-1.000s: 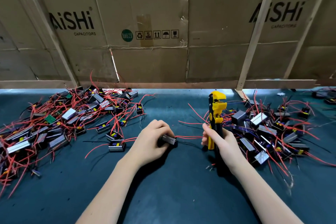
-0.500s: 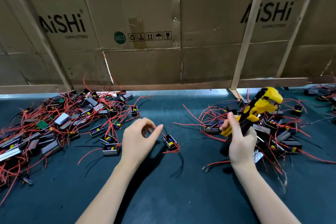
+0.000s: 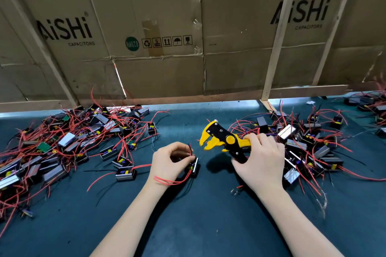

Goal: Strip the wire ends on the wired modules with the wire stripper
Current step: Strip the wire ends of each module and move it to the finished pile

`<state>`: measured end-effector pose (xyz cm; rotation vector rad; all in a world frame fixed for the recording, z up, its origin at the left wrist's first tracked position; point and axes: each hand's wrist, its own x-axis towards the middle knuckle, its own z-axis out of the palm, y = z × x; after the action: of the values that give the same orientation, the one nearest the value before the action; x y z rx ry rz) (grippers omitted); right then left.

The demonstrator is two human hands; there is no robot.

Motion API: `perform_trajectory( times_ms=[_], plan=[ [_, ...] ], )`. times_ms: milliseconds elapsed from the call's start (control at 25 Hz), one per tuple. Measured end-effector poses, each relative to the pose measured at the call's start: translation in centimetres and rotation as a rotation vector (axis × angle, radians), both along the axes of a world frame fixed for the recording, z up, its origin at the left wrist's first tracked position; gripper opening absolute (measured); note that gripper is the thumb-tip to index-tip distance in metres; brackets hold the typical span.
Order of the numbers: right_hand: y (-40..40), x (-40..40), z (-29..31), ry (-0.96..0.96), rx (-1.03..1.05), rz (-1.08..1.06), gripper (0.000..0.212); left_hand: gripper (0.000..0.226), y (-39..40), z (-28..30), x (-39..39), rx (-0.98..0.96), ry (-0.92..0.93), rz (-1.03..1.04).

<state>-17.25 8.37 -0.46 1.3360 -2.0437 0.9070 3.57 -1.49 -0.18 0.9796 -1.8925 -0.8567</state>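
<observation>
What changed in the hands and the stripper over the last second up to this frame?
The right hand swung the wire stripper from upright, out to the right, then round so its head points left toward the left hand. The left hand let go of a module, then pinched its black wire. The two module piles and the cardboard wall stayed as they were.

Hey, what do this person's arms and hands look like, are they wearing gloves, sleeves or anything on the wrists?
No. The left hand and right hand are bare, with no gloves. Both forearms are uncovered down to the bottom edge of the picture, so no sleeves show. No watch, ring or bracelet is visible.
</observation>
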Motion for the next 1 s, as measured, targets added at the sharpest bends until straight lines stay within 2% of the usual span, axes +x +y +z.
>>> perform_trajectory(
  times_ms=[240,440,680,840,1000],
  plan=[
    [-0.10,-0.08,-0.40,0.000,0.088,-0.016,0.050,0.017,-0.06,-0.10,0.21,-0.048,-0.055,-0.008],
    [-0.23,0.03,-0.60,0.015,0.105,-0.023,0.048,0.020,-0.37,-0.36,0.15,0.055,-0.016,-0.046],
    [-0.32,-0.24,-0.74,-0.031,0.145,-0.046,0.046,0.024,-0.76,-0.35,0.47,0.071,-0.019,-0.117],
    [-0.41,-0.22,-0.71,-0.049,0.159,-0.050,0.047,0.013,-0.72,-0.43,0.53,0.065,-0.019,-0.136],
    [-0.40,-0.25,-0.73,-0.027,0.156,-0.081,0.050,0.011,-0.56,-0.42,0.28,0.093,0.030,-0.130]
  ],
)
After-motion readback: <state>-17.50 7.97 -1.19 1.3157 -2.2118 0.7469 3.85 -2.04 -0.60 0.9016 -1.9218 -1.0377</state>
